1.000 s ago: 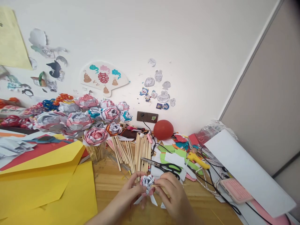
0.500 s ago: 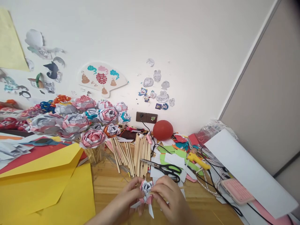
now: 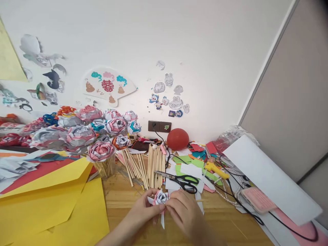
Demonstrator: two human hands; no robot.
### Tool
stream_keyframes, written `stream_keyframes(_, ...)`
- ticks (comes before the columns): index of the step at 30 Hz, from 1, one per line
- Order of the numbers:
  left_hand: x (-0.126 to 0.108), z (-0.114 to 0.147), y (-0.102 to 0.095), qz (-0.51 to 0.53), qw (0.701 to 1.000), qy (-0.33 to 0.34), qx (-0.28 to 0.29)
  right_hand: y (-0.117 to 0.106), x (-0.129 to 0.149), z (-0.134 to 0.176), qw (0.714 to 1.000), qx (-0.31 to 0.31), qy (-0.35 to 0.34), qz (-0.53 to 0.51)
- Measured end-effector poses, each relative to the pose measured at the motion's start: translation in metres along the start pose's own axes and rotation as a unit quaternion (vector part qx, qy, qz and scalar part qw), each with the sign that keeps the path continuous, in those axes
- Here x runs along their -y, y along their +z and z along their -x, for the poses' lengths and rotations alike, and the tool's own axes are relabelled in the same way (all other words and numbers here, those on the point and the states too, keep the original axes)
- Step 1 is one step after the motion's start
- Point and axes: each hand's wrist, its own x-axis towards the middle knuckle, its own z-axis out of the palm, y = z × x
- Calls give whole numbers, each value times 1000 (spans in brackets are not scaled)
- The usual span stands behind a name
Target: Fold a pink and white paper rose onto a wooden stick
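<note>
Near the front edge of the wooden table, my left hand (image 3: 145, 209) is closed around a small pink and white paper flower (image 3: 162, 197), its thumb across the near side. White paper strips stick out from the flower's left and underside. My right hand (image 3: 185, 211) is pinched against the flower's right side. A thin wooden stick (image 3: 200, 201) pokes out past the back of this hand; its other end is mostly hidden by the fingers. Just beyond the hands lie black-handled scissors (image 3: 189, 183), partly over loose wooden sticks (image 3: 156, 167) and white paper pieces.
Finished paper flowers (image 3: 101, 151) stand at the left behind yellow paper sheets (image 3: 77, 208). A red balloon (image 3: 178, 139) rests by the wall. On the right are a yellow glue gun (image 3: 216, 169), cables, bead strings, a pink keyboard-like device (image 3: 258, 199) and a white sheet (image 3: 271, 181).
The paper flower has turned in my left hand, and a strip now points left. My left thumb has moved across its near side. The view has shifted slightly.
</note>
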Motion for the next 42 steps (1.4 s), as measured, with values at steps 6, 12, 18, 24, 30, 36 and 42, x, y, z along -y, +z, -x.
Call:
stream_keyframes(6, -6, -1, 1, -30, 999, 18, 3, 5, -3, 3, 998, 37, 36, -39)
stream_keyframes(12, -11, 2, 1, -30, 999, 16, 19, 1, -2, 0, 999, 21, 22, -28)
stream_keyframes(18, -12, 3, 2, -30, 999, -2, 26, 9, 1, 2, 990, 7, 136, -23)
stream_keyframes(24, -12, 2, 1, -36, 999, 4, 13, 5, 2, 2, 990, 60, 119, -39)
stream_keyframes(30, -12, 4, 5, 0, 1000, 14, 28, 0, 2, 1, 986, 42, 120, -109)
stream_keyframes(36, -9, 4, 6, 3, 999, 42, 16, 4, 3, 2, 990, 19, 116, -79)
stream_keyframes(42, -3, 1, 3, -16, 999, 30, 27, 2, -1, 5, 998, 30, 28, 37)
